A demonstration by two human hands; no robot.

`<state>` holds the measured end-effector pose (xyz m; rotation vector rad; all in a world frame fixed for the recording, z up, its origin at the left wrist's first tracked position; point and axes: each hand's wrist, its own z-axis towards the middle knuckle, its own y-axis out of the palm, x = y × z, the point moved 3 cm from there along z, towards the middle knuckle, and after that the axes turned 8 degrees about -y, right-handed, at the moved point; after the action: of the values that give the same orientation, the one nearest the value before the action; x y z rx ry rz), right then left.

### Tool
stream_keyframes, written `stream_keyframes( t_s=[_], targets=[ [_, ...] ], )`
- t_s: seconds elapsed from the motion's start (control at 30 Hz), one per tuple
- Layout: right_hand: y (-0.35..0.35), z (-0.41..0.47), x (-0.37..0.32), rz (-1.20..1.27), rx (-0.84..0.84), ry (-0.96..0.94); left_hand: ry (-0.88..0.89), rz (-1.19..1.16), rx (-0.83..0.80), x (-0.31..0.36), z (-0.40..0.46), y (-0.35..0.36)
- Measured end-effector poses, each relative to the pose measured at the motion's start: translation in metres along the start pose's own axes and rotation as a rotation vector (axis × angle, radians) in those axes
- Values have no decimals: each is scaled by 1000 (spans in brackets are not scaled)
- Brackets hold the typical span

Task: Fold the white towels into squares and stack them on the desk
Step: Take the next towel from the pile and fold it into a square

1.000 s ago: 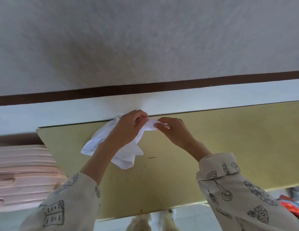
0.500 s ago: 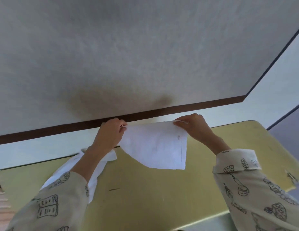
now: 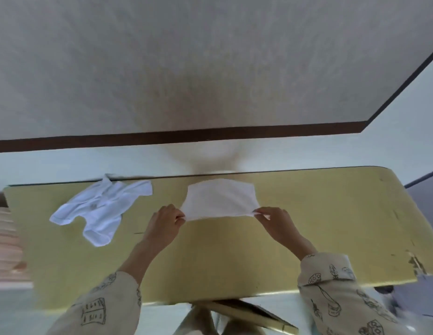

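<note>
We now have the flat white cloth towel (image 3: 220,200) lowered from the air onto the yellow-green surface (image 3: 319,213), right of the crumpled white towel heap (image 3: 101,209), each grip, left hand (image 3: 163,226) and right hand (image 3: 277,222), pinching a near corner, ready for folding.

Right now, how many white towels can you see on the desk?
2. One towel is held by both hands, left hand and right hand; a crumpled towel lies at the desk's left.
</note>
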<state>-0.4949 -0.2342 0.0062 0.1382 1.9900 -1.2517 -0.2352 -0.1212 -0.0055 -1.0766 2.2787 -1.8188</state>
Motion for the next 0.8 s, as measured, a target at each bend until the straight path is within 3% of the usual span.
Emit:
stream_keyframes(
  t_s=[0.13, 0.27, 0.37, 0.6, 0.8],
  targets=[
    [52, -43, 39, 18, -194, 133, -107, -13, -232, -26, -43, 63],
    [69, -71, 60, 39, -274, 266, -199, -63, -404, -38, -70, 93],
    [66, -72, 66, 72, -235, 315, -178, -104, -401, -37, -65, 93],
    [53, -42, 69, 201, -67, 370, -297, -366, -213, -29, -16, 78],
    [68, -6, 87, 238, 6, 447, -391, -398, -263, -38, 23, 108]
  ],
)
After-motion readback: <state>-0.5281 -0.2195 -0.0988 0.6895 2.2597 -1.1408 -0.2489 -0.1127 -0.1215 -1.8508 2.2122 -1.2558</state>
